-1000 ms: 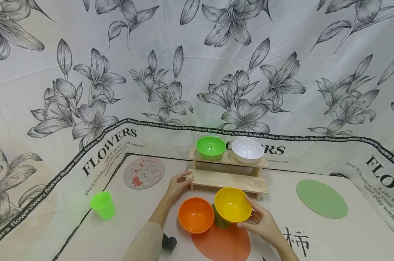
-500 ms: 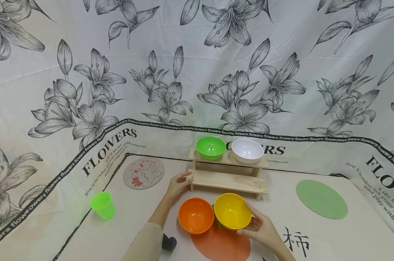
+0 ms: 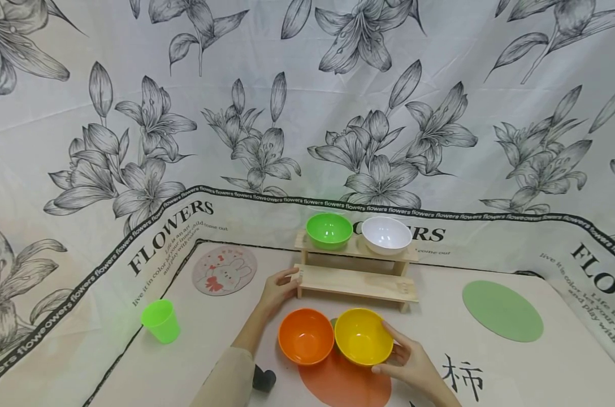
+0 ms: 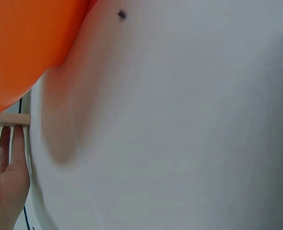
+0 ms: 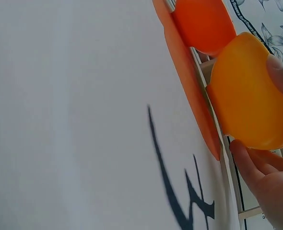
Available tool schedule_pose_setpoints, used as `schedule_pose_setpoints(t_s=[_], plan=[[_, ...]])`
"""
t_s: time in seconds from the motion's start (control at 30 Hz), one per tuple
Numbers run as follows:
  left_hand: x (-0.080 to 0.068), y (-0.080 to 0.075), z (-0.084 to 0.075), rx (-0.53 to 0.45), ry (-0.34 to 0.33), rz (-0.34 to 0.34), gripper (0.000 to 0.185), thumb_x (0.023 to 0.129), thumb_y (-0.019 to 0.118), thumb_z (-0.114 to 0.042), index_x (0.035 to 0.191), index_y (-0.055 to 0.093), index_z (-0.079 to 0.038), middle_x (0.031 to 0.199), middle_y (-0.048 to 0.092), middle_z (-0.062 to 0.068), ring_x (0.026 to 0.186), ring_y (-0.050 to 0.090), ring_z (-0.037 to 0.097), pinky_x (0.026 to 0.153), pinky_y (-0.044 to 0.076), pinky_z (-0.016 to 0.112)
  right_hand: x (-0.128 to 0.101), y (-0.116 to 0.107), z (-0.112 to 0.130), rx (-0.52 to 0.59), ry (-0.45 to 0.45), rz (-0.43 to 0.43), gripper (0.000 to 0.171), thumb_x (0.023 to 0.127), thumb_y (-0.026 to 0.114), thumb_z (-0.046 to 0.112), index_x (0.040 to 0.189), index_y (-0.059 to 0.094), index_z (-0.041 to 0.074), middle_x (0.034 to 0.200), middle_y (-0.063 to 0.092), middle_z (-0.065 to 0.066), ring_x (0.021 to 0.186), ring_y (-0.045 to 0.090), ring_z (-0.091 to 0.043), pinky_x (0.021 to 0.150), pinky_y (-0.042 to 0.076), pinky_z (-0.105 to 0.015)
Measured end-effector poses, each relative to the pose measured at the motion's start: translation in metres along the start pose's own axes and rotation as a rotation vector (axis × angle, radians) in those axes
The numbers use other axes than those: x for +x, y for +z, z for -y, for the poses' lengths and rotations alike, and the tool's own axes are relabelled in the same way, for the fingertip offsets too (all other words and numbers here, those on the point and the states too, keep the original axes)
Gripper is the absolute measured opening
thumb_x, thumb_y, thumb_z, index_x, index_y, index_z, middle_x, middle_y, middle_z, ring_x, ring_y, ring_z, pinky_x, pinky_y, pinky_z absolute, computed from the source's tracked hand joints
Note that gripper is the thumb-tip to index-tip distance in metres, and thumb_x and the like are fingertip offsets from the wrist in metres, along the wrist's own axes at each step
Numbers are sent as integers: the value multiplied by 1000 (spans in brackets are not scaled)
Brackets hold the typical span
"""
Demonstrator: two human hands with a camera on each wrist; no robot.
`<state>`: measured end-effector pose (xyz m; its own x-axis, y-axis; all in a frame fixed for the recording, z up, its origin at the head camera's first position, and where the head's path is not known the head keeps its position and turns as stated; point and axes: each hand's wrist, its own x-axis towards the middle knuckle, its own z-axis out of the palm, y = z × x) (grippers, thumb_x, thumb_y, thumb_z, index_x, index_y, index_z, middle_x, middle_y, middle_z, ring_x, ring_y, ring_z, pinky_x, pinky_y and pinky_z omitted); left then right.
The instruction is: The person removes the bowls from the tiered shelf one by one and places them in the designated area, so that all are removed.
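Now we are setting the yellow bowl (image 3: 363,336) down: a second ago we were holding it raised and tilted in front of the wooden rack (image 3: 356,273), and it is now sitting lower, level, in the lower middle of the frame, touching the orange bowl (image 3: 306,336) on its left. Our right hand (image 3: 411,362) is gripping it, thumb over the near rim and fingers curled round its right side; the right wrist view is showing those fingers (image 5: 256,165) wrapped under the yellow wall. Whether the bowl is fully resting on the orange mat (image 3: 348,383) beneath, we cannot tell. Our left hand (image 3: 277,291) is lying in the same spot as before, its straight, relaxed fingers touching the left end of the rack's lower shelf and holding nothing. We judge the lowering nearly finished, with the grip not yet released. The green bowl (image 3: 329,229) and white bowl (image 3: 386,234) are sitting side by side on the top shelf, unmoved.
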<state>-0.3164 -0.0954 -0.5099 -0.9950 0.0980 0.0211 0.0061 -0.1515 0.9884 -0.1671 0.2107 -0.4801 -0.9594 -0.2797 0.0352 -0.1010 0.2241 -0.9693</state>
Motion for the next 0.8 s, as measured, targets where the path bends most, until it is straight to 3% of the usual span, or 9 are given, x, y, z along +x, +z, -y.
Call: schedule_pose_setpoints(t_s=[0.5,0.8], plan=[[1,0,1,6,2,1,46,86,69,-10,127,55,4,114,58,25,95,61,21,88,54,36,0,-1,-2,18,69,34,84,80,74,6,144,21,-11,145,19,-36,121,44,-47,92,50,-32],[0,0,0,-2,-4,4,46,86,68,-11,127,55,4,118,56,27,98,60,23,90,53,37,0,-3,-4,25,53,72,83,81,72,4,143,18,-12,145,17,-37,122,42,-49,93,49,-34]])
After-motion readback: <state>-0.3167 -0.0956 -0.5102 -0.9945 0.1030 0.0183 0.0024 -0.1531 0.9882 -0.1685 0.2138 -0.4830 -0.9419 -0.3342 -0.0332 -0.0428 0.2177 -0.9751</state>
